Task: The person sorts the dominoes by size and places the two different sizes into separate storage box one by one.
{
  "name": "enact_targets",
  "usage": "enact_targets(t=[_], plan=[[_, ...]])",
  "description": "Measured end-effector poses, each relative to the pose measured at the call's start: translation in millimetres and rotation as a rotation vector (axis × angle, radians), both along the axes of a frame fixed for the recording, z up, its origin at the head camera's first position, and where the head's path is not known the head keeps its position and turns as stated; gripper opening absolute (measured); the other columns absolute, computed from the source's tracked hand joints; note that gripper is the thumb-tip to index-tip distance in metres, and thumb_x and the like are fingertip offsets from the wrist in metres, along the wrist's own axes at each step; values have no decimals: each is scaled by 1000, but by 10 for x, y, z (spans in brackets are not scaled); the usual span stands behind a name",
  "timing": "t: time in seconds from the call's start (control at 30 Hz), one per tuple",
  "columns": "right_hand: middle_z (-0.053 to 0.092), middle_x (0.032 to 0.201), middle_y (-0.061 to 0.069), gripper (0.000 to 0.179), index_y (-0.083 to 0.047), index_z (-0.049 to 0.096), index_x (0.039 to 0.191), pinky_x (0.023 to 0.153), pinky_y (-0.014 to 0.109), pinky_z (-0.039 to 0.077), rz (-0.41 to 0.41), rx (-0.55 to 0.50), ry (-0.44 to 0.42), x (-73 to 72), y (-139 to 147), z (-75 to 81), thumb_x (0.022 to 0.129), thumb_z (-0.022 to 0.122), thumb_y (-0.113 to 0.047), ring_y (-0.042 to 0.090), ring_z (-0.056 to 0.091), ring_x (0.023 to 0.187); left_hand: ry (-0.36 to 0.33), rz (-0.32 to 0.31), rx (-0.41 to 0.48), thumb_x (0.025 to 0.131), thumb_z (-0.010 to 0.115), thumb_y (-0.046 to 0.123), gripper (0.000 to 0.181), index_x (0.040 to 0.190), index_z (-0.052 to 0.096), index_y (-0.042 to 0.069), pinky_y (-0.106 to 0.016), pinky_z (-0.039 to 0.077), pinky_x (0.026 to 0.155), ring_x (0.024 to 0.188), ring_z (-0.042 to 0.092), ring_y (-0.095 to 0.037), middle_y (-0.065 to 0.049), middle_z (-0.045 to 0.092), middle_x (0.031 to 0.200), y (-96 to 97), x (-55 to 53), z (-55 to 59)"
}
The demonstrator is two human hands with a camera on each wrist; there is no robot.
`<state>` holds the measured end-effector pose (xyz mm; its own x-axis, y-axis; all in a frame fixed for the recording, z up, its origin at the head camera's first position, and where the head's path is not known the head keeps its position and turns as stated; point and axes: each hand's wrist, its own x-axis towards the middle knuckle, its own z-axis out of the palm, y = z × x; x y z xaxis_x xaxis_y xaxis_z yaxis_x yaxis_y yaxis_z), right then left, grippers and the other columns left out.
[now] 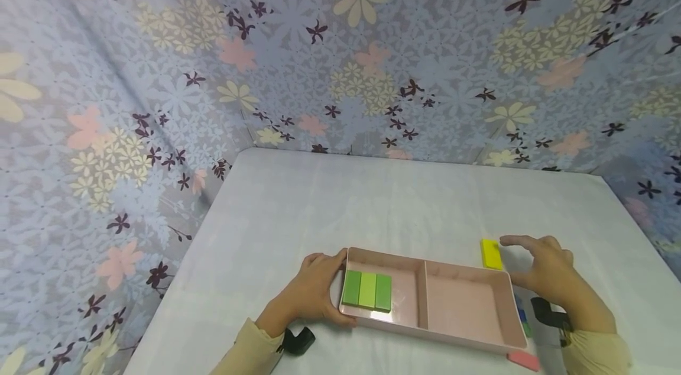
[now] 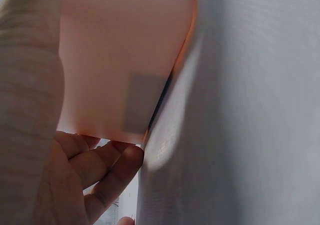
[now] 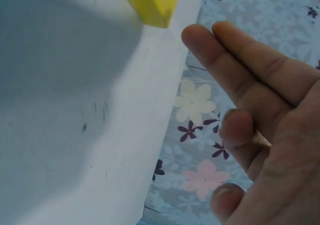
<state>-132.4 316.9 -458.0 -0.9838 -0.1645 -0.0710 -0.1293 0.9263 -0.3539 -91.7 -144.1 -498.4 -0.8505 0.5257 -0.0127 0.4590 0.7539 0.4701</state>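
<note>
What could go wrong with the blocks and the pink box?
The right hand is close to the yellow block, so it might bump it away instead of picking it up. The three green blocks fill only part of their compartment, so they could slide if the left hand tips the pink box. Shifting the box might also push the pinkish-red piece by its corner.

The pink two-compartment box (image 1: 461,307) sits flat, three green blocks (image 1: 367,290) side by side in its left compartment, and the yellow block (image 1: 490,254) lies just beyond its far right corner!
</note>
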Motion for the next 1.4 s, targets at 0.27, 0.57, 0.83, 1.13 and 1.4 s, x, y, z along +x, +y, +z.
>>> enact_targets(t=[0.27,0.57,0.83,1.13,1.4], plan=[[55,130,31,84,-4,59,134,80,64,38,-10,-10,-85,-30,47,-54,67,91,-44,44,43,107,-3,-9,-1,58,81,78,137,158,27,1,-47,27,118,126,52,-15,-1,54,146,10,45,0],[59,127,27,82,-4,63,131,78,61,43,-9,12,-95,-78,55,-154,67,91,-46,39,45,103,11,-21,2,59,81,77,136,159,26,3,-47,29,117,125,52,-15,1,54,146,6,60,-14],[60,129,27,78,-1,66,126,78,58,45,5,36,-78,-128,26,-177,66,91,-43,37,46,100,7,-16,10,59,80,78,136,158,27,4,-47,29,117,124,52,-14,1,54,145,5,48,-23],[63,124,26,72,-1,68,122,77,55,45,5,15,-30,-148,24,-203,67,91,-41,34,44,97,-10,-9,21,58,78,81,137,160,25,6,-48,27,118,125,51,-14,3,51,149,-8,17,-28],[64,120,29,73,-1,68,120,76,56,35,-19,-6,58,-118,24,-87,67,91,-46,37,42,97,10,-5,12,58,80,78,136,159,26,5,-47,28,117,125,52,-14,2,53,147,-20,8,14]])
